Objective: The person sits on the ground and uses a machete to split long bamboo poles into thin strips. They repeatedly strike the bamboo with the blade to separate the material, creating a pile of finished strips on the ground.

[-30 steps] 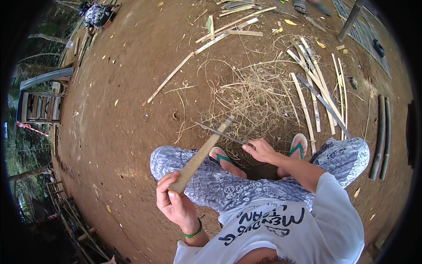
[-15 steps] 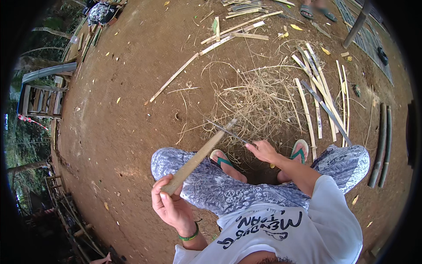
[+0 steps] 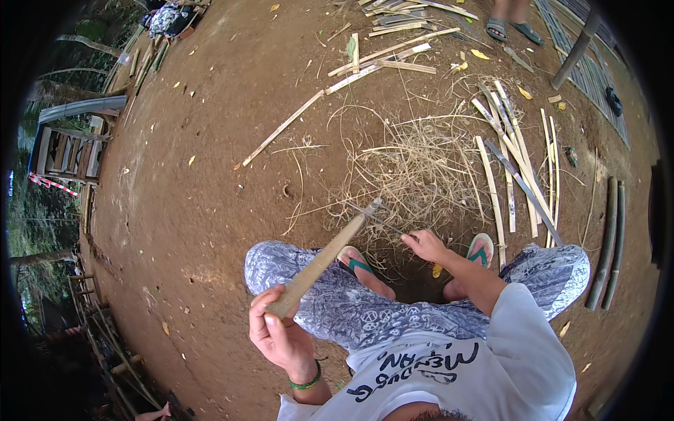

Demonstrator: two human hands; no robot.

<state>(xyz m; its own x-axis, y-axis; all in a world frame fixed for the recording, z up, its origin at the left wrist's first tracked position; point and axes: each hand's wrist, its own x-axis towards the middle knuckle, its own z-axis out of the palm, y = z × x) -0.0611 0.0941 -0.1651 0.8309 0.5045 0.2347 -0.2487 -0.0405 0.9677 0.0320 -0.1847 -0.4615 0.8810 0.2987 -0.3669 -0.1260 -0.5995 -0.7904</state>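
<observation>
My left hand (image 3: 281,335) is closed around the near end of a long, flat bamboo strip (image 3: 319,268), which slants up and away over my left knee. Its far end reaches the edge of a heap of thin shavings (image 3: 428,165). In my right hand (image 3: 427,245) is a knife with a thin dark blade (image 3: 386,223). The blade lies across the strip close to its far tip. Its handle is mostly hidden inside my fingers.
Several cut bamboo strips (image 3: 516,147) lie right of the shavings, more (image 3: 397,63) beyond them. Two dark poles (image 3: 609,245) rest at far right. Another person's sandalled feet (image 3: 497,29) stand at the back, near a post (image 3: 577,45). A wooden structure (image 3: 70,151) stands left.
The knife blade has slid a little along the bamboo strip toward its far tip, my right hand moving slightly with it. My left hand keeps its hold. The whole view has shifted slightly.
</observation>
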